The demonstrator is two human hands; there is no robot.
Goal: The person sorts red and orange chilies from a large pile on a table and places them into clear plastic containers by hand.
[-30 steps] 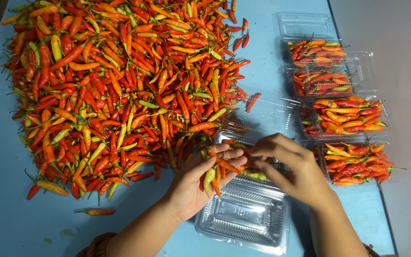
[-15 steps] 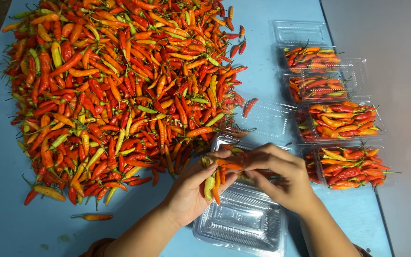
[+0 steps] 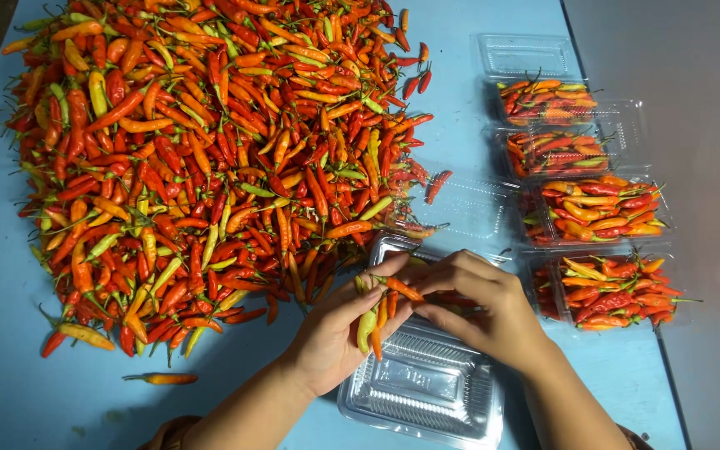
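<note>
At nine o'clock from your hands lies one stray chilli (image 3: 162, 378), alone on the blue table (image 3: 10, 392), well apart from everything. Above it, from about ten to twelve o'clock, spreads the big heap of red, orange and green chillies (image 3: 210, 150), its near edge just beside your fingers.

Your left hand (image 3: 335, 333) is cupped and closed round a small bunch of chillies (image 3: 377, 312), the tips hanging down over the open clear clamshell tray (image 3: 427, 383) at six o'clock. Against half a second ago, that hand sits in much the same spot and the bunch looks no bigger. What has changed is on the other side. Your right hand (image 3: 481, 304) has curled in closer, its fingertips now pinched together on the orange chilli at the top of the bunch, touching the left thumb. So you seem to be squaring up the handful, not gathering more; I judge it is nearly ready to go down into the tray, whose lower half is bare.

At three o'clock stand four filled trays (image 3: 602, 242) in a column, lids open, the nearest just beside your right wrist. At one o'clock, past them, one empty clear tray (image 3: 527, 54) waits at the table's far end.
</note>
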